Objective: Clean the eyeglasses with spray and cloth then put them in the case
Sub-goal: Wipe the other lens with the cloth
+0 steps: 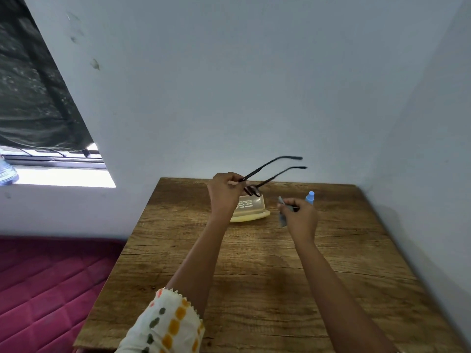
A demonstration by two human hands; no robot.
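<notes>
Left hand point(224, 191) grip pinching eyeglasses point(265, 178) at front, temples angled up-right; right hand point(300, 215) grip closed on probably cloth point(281, 220), just right-below lenses, nearer for wiping

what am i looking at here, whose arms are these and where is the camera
There is no machine here. This single picture comes from a wide-angle camera worn on a person's head, looking forward and down, so the two arms reaching in from the bottom are that person's own. The left hand holds up black eyeglasses with the arms unfolded, above a wooden table. The right hand pinches a small grey cloth. On the table lie an open pale yellow case and, partly hidden behind the right hand, a blue spray bottle. Walls stand behind and to the right.
</notes>
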